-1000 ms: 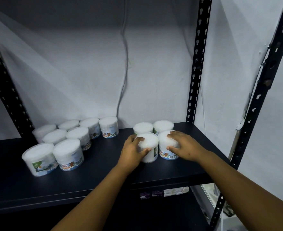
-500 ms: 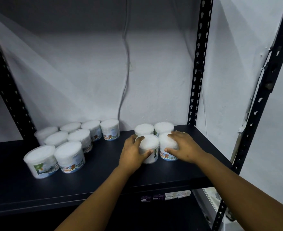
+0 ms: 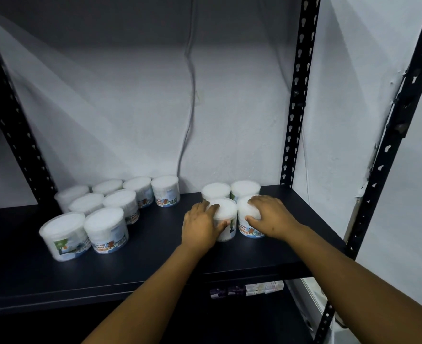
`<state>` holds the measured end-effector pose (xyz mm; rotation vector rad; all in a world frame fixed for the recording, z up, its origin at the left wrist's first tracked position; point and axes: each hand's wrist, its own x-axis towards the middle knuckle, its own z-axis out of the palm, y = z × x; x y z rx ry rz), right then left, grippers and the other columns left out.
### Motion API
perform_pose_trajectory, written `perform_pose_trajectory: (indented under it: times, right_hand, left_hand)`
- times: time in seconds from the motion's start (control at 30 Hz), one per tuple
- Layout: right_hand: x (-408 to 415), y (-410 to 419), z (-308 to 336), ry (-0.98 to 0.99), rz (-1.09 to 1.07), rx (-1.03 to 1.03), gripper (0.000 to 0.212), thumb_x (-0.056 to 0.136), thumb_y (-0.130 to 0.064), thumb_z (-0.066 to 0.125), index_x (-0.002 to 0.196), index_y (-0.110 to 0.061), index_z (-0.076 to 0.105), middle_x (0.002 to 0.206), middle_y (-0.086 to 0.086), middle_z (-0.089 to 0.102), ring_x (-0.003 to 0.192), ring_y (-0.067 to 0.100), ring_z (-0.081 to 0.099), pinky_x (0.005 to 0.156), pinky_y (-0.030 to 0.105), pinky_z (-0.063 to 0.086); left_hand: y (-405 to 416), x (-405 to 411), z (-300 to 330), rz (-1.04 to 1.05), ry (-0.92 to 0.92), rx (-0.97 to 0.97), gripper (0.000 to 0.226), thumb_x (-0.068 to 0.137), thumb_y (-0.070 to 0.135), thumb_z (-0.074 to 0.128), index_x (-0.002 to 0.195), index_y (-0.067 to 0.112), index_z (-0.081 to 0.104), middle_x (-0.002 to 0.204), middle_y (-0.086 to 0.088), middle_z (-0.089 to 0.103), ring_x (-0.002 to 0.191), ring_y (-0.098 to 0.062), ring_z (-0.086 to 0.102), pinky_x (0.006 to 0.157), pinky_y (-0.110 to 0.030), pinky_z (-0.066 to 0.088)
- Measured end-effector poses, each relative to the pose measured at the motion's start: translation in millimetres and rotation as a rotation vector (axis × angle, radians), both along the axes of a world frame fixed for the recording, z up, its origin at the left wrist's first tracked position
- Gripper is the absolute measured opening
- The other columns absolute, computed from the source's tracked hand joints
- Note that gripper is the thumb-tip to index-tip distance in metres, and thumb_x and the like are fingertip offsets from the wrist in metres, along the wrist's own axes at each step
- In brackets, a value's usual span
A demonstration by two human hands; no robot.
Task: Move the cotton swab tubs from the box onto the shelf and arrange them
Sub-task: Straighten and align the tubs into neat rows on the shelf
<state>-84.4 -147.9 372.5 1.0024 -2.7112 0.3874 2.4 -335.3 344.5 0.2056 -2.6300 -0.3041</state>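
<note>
Gripping two front tubs at centre frame, the left hand [image 3: 200, 225] curls its fingers round the left front tub [image 3: 226, 218] while the right hand [image 3: 270, 216] clamps the right front tub [image 3: 248, 219] on the shelf [image 3: 155, 264]. Pushing them back unevenly could, I judge, knock the two rear tubs [image 3: 229, 191] against the wall. Four tubs stand here; eight more [image 3: 110, 212] sit at lower left.
</note>
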Motion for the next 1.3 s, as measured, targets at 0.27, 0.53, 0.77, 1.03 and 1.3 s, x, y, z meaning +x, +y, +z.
perform_pose_trajectory:
  times: [0.27,0.53,0.77,1.03,1.3]
  right_hand:
    - [2,1,0,-0.012,-0.045,0.026,0.054,0.09,-0.046,0.053,0.136,-0.018,0.046,0.141,0.001,0.047,0.13,0.021,0.039,0.107,0.035,0.028]
    - [6,0,0,-0.013,-0.044,0.007,0.056,0.089,-0.048,0.054,0.132,-0.013,0.049,0.138,0.004,0.051,0.129,0.022,0.043,0.108,0.036,0.031]
    - [4,1,1,-0.037,-0.022,-0.008,0.054,0.091,-0.043,0.055,0.134,-0.012,0.048,0.14,0.006,0.049,0.13,0.022,0.041,0.109,0.034,0.031]
    - [3,1,-1,-0.011,-0.028,0.014,0.051,0.091,-0.045,0.053,0.131,-0.014,0.051,0.134,0.005,0.053,0.124,0.023,0.045,0.105,0.036,0.035]
    - [5,0,-3,0.032,-0.059,0.03,0.055,0.09,-0.05,0.052,0.134,-0.017,0.048,0.14,0.003,0.047,0.13,0.022,0.039,0.107,0.036,0.027]
  left_hand:
    - [1,2,4,0.01,-0.013,-0.048,0.05,0.092,0.052,0.048,0.132,0.023,0.054,0.136,-0.002,0.05,0.127,-0.02,0.041,0.102,-0.033,0.031]
    - [4,3,9,0.021,-0.056,-0.047,0.056,0.092,0.054,0.047,0.137,0.02,0.047,0.143,-0.002,0.044,0.135,-0.019,0.034,0.107,-0.033,0.027]
    - [2,3,9,-0.007,-0.094,-0.036,0.053,0.094,0.049,0.046,0.138,0.02,0.046,0.148,-0.002,0.041,0.14,-0.019,0.03,0.111,-0.035,0.025]
    - [5,7,10,0.048,-0.095,-0.132,0.053,0.094,0.054,0.043,0.138,0.024,0.045,0.141,-0.005,0.043,0.128,-0.023,0.039,0.102,-0.035,0.031]
    - [4,9,10,0.05,-0.078,-0.116,0.06,0.092,0.054,0.045,0.14,0.02,0.04,0.141,-0.004,0.042,0.13,-0.023,0.036,0.104,-0.037,0.03]
